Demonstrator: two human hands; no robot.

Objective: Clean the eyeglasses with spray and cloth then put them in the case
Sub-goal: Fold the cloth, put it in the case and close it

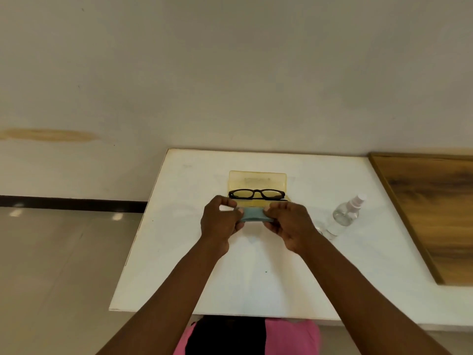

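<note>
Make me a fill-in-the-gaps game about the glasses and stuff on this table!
1. The black eyeglasses lie in the open yellow ____.
2. Both hands, left hand and right hand, hold a folded blue ____ between them.
3. The clear spray bottle stands on the white table, on the person's ____ side.

Missing words: case; cloth; right

arms: I see both bare to the frame edge, no sleeves
wrists: no watch or rings
clothing (291, 336): pink with black panel, below my hands
</note>
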